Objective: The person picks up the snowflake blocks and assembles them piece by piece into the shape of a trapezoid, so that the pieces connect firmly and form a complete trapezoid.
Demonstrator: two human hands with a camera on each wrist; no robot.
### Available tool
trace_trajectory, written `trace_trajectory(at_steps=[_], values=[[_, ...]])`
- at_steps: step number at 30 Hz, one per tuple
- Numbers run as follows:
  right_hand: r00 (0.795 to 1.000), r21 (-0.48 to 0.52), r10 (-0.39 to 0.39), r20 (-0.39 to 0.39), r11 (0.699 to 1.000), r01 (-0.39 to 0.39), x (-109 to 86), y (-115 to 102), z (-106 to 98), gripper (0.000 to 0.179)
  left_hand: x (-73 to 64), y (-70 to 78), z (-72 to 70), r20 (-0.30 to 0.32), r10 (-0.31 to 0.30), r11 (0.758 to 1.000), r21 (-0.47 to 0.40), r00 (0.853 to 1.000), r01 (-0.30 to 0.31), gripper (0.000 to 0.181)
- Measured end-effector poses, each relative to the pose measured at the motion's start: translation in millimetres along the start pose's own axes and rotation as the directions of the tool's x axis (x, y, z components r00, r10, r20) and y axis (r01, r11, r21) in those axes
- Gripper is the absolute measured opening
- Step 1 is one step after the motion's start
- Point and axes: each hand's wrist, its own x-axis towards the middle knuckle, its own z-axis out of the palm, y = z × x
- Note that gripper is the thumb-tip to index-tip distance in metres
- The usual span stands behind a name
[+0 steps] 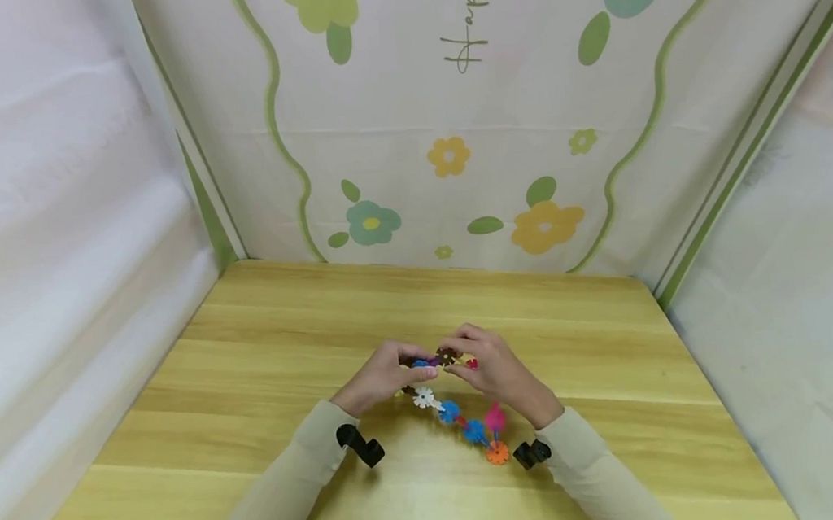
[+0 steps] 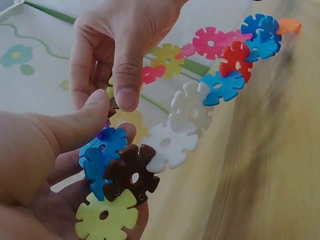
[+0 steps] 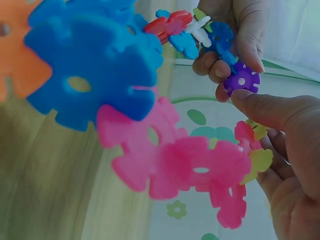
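A chain of slotted plastic snowflake discs hangs in a loop between both hands, over the table. My left hand (image 1: 382,379) grips one end part, with a purple disc (image 3: 242,80) at its thumb and blue discs beside it. My right hand (image 1: 497,372) pinches the chain close by, at a brown disc (image 1: 445,357). The lower part runs through a white disc (image 1: 423,397) and blue discs (image 1: 449,411) to an orange disc (image 1: 497,453), then up to a pink disc (image 1: 495,419). Toward my left palm, a light green disc (image 2: 106,215) joins another brown disc (image 2: 132,172).
The wood-grain table (image 1: 260,329) spreads out on all sides of the hands. A flower-printed white curtain (image 1: 390,107) stands at its back edge, with plain white cloth (image 1: 59,198) at the sides. Black wrist mounts (image 1: 361,445) stick out from both sleeves.
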Motion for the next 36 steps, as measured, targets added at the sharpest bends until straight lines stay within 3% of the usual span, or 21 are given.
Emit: trace_trajectory(at_steps=[3,5,8,12,15,18,23,27,29,32,36], values=[[0.996,0.019,0.080,0.045,0.997,-0.081,-1.3,1.0,-2.3,0.036,-0.3,-2.1,0.6,0.000,0.000,1.000,-0.002,1.000,0.000,0.027],[0.979,0.034,0.179,0.096,0.983,-0.183,-5.9,3.5,-5.0,0.042,-1.6,-4.1,0.5,-0.004,-0.012,1.000,-0.008,1.000,0.012,0.031],[0.923,0.069,0.350,0.158,0.929,-0.364,-17.9,9.0,-10.2,0.052,-4.9,-7.0,-0.7,-0.022,-0.047,0.998,-0.036,0.999,0.046,0.037],[0.830,0.153,0.515,0.216,0.821,-0.550,-39.0,18.0,-14.7,0.054,-9.0,-11.3,-5.3,-0.062,-0.078,0.993,-0.088,0.995,0.073,0.043],[0.782,0.202,0.549,0.294,0.764,-0.613,-54.8,24.0,-12.7,0.047,-12.3,-15.3,-8.7,-0.085,-0.090,0.989,-0.123,0.992,0.079,0.044],[0.754,0.241,0.541,0.373,0.728,-0.641,-66.7,27.4,-8.4,0.037,-15.7,-19.4,-10.2,-0.101,-0.101,0.987,-0.138,0.990,0.087,0.046],[0.739,0.287,0.567,0.364,0.687,-0.668,-72.9,30.5,-6.3,0.020,-18.4,-22.9,-9.6,-0.118,-0.116,0.984,-0.146,0.986,0.099,0.042],[0.733,0.298,0.604,0.312,0.670,-0.680,-66.7,35.0,-11.2,0.015,-15.4,-21.3,-10.3,-0.130,-0.151,0.963,-0.243,0.980,0.116,0.039],[0.732,0.308,0.616,0.292,0.664,-0.682,-61.5,38.4,-14.6,0.015,-11.6,-20.8,-11.4,-0.163,-0.157,0.952,-0.287,0.974,0.106,0.038],[0.730,0.309,0.632,0.260,0.661,-0.683,-54.2,46.2,-19.6,0.017,-5.5,-19.9,-13.4,-0.248,-0.160,0.958,-0.274,0.955,0.089,0.034],[0.698,0.298,0.687,0.204,0.636,-0.712,-47.1,58.3,-25.1,0.017,3.6,-19.0,-16.8,-0.322,-0.149,0.976,-0.202,0.935,0.086,0.027]])
